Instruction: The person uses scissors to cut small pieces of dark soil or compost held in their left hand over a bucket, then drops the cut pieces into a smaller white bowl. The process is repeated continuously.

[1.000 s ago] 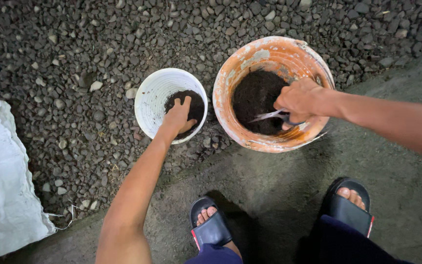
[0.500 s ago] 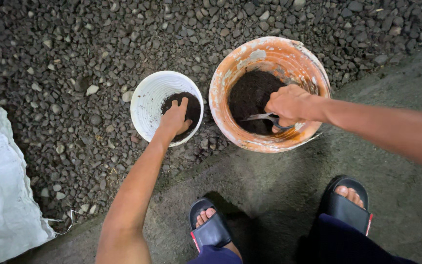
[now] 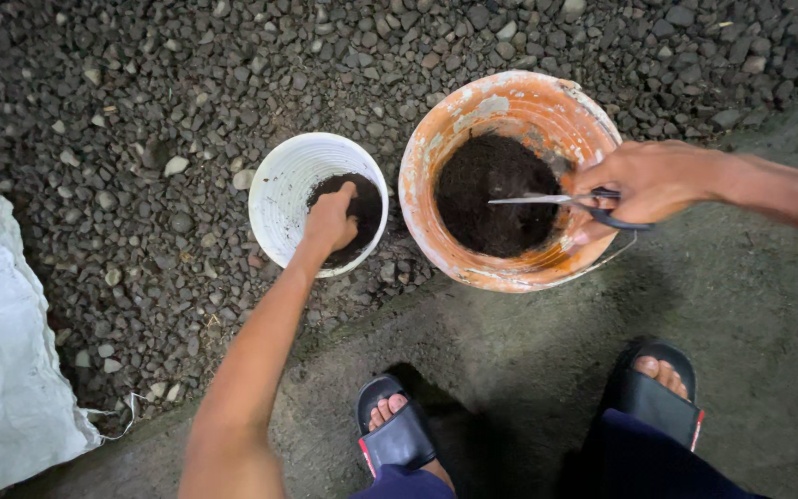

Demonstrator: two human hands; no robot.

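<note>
We see our left hand (image 3: pixel 330 222) pressing closed fingers into dark soil inside the white pot (image 3: pixel 279 185), just left of the orange bucket (image 3: pixel 510 102), where our right hand (image 3: pixel 644 180) grips scissors (image 3: pixel 547 199) pointing leftward over its soil.

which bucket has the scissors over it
The orange bucket, the larger one. The right hand holds scissors over its soil; the white bucket has only the left hand in it.
</note>
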